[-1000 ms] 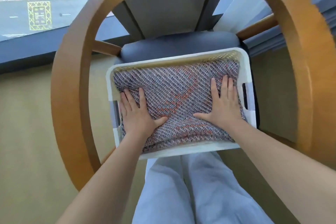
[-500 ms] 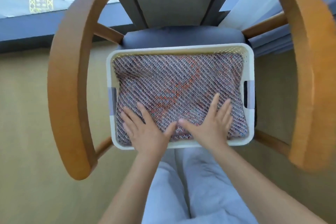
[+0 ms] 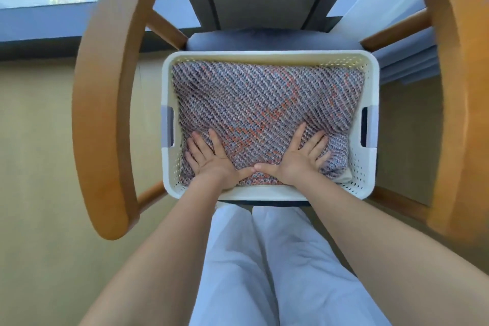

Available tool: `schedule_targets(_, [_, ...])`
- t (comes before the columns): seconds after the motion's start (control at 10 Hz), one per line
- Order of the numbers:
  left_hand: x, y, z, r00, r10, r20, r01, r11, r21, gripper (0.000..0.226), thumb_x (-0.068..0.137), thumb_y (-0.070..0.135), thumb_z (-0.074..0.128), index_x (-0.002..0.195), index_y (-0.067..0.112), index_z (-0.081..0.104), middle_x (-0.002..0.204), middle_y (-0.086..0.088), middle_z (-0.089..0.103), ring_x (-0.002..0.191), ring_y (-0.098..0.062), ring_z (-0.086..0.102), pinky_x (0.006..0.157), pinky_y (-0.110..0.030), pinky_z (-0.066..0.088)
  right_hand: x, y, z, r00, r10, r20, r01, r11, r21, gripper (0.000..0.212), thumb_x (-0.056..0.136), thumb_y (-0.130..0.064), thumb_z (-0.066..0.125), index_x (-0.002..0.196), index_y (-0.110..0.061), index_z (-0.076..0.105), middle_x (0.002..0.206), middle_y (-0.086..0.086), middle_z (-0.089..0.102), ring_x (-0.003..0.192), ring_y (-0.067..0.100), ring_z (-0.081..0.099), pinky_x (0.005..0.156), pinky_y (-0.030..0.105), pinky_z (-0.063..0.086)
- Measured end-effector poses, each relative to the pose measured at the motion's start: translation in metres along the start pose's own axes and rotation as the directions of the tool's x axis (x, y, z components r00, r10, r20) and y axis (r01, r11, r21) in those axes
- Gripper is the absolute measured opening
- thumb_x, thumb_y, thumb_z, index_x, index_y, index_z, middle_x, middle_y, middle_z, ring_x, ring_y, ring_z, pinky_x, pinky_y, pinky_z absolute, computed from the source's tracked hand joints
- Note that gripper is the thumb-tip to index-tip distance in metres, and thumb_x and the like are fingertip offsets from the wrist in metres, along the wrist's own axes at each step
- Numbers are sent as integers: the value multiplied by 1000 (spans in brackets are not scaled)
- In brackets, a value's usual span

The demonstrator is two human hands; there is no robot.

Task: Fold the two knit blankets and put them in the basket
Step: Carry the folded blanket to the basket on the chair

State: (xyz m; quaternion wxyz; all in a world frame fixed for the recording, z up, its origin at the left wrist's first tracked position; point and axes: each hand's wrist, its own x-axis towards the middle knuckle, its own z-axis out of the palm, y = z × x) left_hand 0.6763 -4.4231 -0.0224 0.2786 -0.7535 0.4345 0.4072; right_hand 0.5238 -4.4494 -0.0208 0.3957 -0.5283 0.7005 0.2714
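Observation:
A white perforated plastic basket [image 3: 270,56] stands on the dark seat of a wooden armchair. A folded knit blanket [image 3: 264,98] in grey, blue and orange fills it to the walls. Only this one blanket shows; anything under it is hidden. My left hand [image 3: 211,159] lies flat with spread fingers on the blanket's near left part. My right hand [image 3: 299,156] presses flat on the near right part. The two thumbs nearly touch at the near wall of the basket.
The armchair's curved wooden armrest [image 3: 103,114] rings the basket on the left, back and right. The dark seat cushion [image 3: 264,41] shows behind the basket. My legs in white trousers [image 3: 264,272] stand close to the chair's front. A window sill and beige floor lie beyond.
Both hands have slid from the blanket's middle toward its near edge and closer together, staying flat. The blanket has sunk deeper below the basket's rim.

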Motion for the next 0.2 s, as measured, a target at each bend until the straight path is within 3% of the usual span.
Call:
schedule_targets(0.1, [-17, -12, -18, 996, 71, 58, -73, 997, 35, 121, 73, 78, 46, 140, 16, -34, 149, -22, -31, 141, -37, -22, 114, -49, -8, -19, 9, -5, 996, -78, -50, 83, 992, 96, 132, 61, -81, 56, 142, -19, -29, 150, 25, -26, 140, 37, -25, 111, 56, -12])
schedule_targets(0.2, [-32, -30, -42, 985, 171, 27, -171, 985, 1, 96, 87, 64, 41, 145, 22, -23, 155, -19, -19, 144, -35, -12, 116, -50, 2, -46, 20, -15, 962, -182, -203, 213, 966, 146, 112, 74, -69, 57, 147, -24, -16, 158, 13, -5, 145, 31, -4, 113, 55, -3])
